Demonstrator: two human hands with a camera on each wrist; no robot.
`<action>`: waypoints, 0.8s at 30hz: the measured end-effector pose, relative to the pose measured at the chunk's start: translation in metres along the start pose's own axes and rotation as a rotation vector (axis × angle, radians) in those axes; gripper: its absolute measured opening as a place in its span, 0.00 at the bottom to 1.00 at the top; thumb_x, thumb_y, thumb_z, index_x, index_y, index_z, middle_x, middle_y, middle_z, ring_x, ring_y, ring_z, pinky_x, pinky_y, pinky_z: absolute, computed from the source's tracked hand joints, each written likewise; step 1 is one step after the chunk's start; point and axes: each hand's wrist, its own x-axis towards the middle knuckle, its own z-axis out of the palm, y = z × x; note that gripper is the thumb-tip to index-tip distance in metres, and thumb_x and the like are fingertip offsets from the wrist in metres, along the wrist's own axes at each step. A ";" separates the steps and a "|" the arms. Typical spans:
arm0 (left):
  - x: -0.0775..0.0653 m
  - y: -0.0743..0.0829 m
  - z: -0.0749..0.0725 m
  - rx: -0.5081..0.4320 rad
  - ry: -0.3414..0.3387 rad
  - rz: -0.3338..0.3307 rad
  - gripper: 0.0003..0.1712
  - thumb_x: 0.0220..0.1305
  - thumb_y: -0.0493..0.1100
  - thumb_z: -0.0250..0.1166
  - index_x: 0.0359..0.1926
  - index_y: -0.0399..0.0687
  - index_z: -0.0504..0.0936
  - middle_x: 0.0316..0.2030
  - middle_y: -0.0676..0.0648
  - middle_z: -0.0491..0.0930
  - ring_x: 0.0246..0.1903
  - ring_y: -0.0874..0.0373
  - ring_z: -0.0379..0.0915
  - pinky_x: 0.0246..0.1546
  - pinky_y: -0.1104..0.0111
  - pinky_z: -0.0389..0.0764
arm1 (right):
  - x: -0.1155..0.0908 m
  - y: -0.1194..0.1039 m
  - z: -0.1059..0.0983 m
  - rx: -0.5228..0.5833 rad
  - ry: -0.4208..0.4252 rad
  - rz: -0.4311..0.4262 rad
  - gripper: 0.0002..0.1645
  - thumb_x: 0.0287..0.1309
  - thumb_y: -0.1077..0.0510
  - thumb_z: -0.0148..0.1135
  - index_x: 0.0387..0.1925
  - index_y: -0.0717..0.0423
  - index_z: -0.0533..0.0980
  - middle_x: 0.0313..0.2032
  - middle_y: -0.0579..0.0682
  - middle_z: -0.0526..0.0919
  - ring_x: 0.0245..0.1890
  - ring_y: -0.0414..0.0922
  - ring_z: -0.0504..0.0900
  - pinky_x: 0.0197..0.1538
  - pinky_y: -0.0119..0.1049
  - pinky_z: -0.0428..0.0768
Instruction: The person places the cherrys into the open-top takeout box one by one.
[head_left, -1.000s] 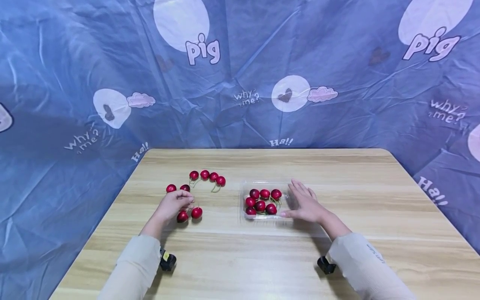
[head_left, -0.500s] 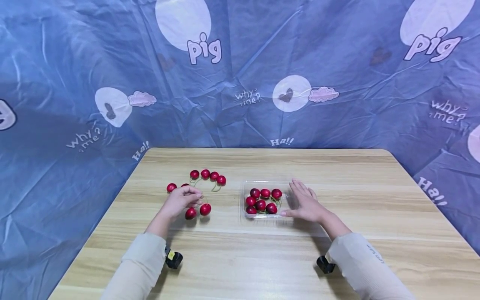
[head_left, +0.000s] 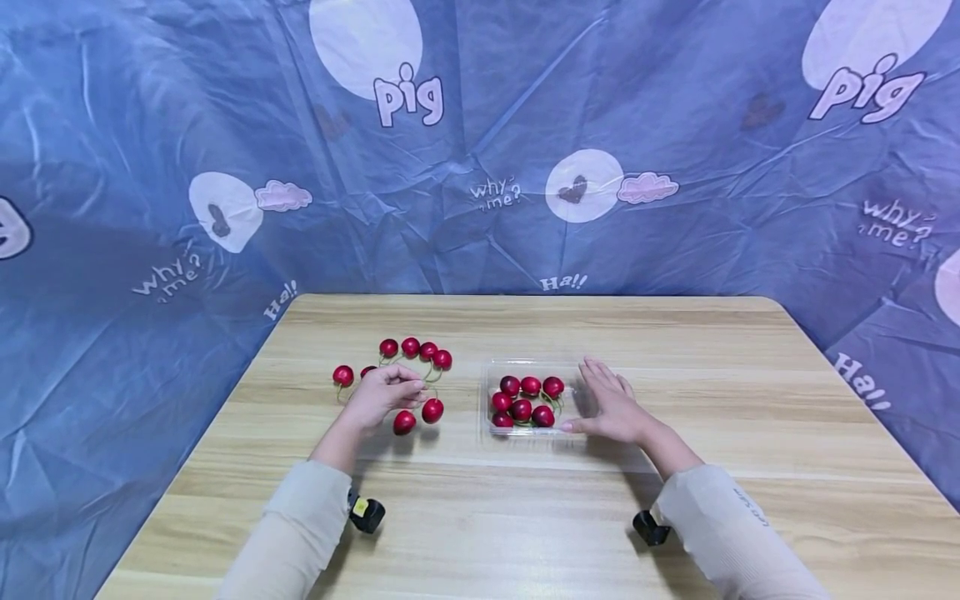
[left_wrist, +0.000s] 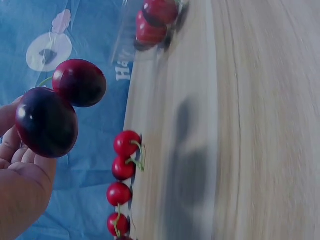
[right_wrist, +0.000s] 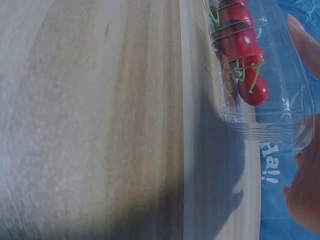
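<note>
My left hand (head_left: 384, 398) pinches the thin green stems of two dark red cherries (head_left: 432, 410), which hang below the fingertips above the table. Up close in the left wrist view, both cherries (left_wrist: 47, 121) hang side by side, away from the tabletop. A clear plastic box (head_left: 517, 432) lies to the right, with several cherries (head_left: 521, 411) gathered in its left and middle part. At the box's right end rests my right hand (head_left: 611, 410), fingers spread and fairly straight, thumb at the near corner. The right wrist view shows its fingers beside the transparent box wall (right_wrist: 280, 117).
Behind the left hand, several cherries with stems (head_left: 410, 347) lie in an arc on the wooden table (head_left: 480, 517). Another cherry (head_left: 342, 376) lies farther left, and one beside it is partly hidden by the hand. A blue printed cloth (head_left: 480, 242) hangs behind the table.
My left hand has moved right toward the box, carrying the two cherries by their stems. The right hand and the box have stayed in place.
</note>
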 end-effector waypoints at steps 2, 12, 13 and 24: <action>0.001 0.002 0.004 -0.018 -0.003 -0.001 0.10 0.55 0.32 0.57 0.37 0.27 0.72 0.32 0.40 0.78 0.33 0.49 0.77 0.33 0.67 0.76 | 0.000 0.000 0.000 0.004 -0.001 0.000 0.62 0.36 0.37 0.64 0.62 0.70 0.45 0.63 0.64 0.42 0.62 0.59 0.40 0.56 0.59 0.36; 0.005 0.007 0.025 -0.121 -0.035 0.023 0.02 0.53 0.31 0.58 0.30 0.37 0.74 0.28 0.47 0.78 0.28 0.59 0.77 0.34 0.67 0.76 | 0.000 0.000 0.000 0.008 -0.001 -0.002 0.62 0.36 0.38 0.64 0.62 0.69 0.45 0.63 0.64 0.42 0.62 0.59 0.40 0.56 0.59 0.36; 0.006 0.008 0.028 -0.135 -0.038 0.024 0.02 0.53 0.31 0.58 0.30 0.38 0.74 0.28 0.47 0.78 0.28 0.59 0.77 0.33 0.67 0.76 | 0.001 0.000 0.000 0.008 -0.001 -0.002 0.63 0.36 0.38 0.64 0.62 0.69 0.44 0.63 0.64 0.42 0.62 0.60 0.40 0.56 0.59 0.36; 0.017 0.016 0.053 -0.257 -0.070 0.047 0.07 0.52 0.27 0.56 0.26 0.42 0.73 0.26 0.47 0.78 0.26 0.59 0.76 0.30 0.70 0.76 | 0.001 0.000 0.000 0.006 0.003 -0.007 0.62 0.37 0.38 0.64 0.62 0.70 0.45 0.63 0.65 0.42 0.62 0.60 0.39 0.56 0.60 0.36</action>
